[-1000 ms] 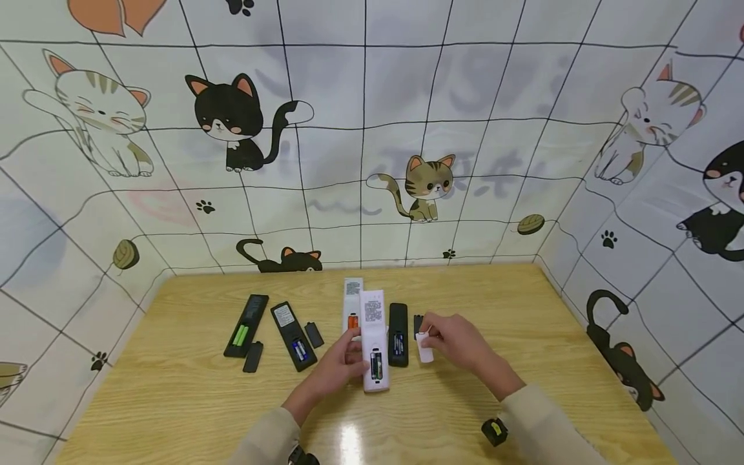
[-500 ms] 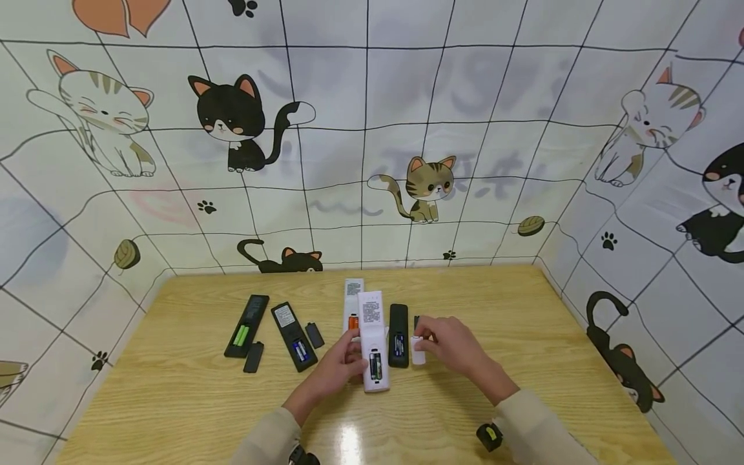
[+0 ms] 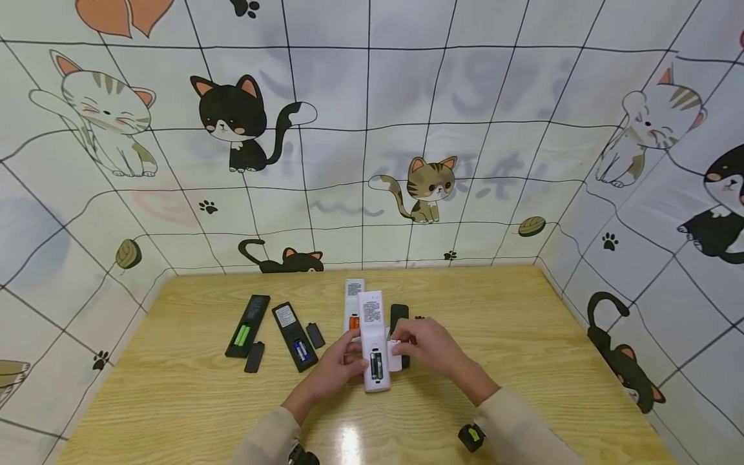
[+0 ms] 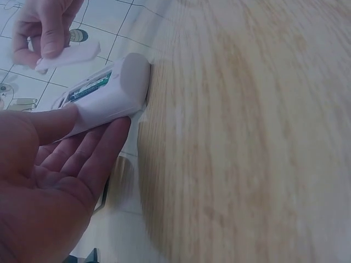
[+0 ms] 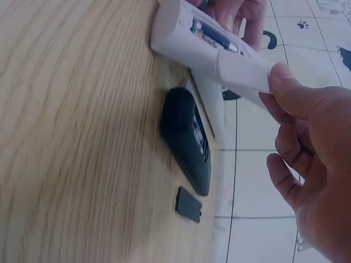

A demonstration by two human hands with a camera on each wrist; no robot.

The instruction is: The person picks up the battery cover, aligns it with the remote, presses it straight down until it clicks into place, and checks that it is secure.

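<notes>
My left hand (image 3: 334, 365) grips a white remote control (image 3: 372, 323), thumb on one edge and fingers beneath. Its back faces up, and batteries (image 4: 90, 86) lie in the uncovered compartment. Between thumb and fingertips, my right hand (image 3: 436, 350) pinches a white battery cover (image 5: 244, 71) just right of that remote. In the right wrist view the cover overlaps the remote's side; whether they touch I cannot tell. Below the cover, a black remote (image 5: 186, 139) lies on the table, partly hidden by the right hand in the head view.
Behind the held remote lies another white remote (image 3: 353, 297) with orange batteries. Two black remotes, one (image 3: 247, 326) with green batteries and one (image 3: 293, 336) with blue ones, lie left, with loose covers (image 3: 254, 357) beside them. Another small black cover (image 5: 188, 205) lies right. Cat-patterned cloth walls enclose the wooden table.
My right hand has carried the white battery cover leftward, over the black remote to the white remote's side. My left hand and the remote it holds have hardly moved.
</notes>
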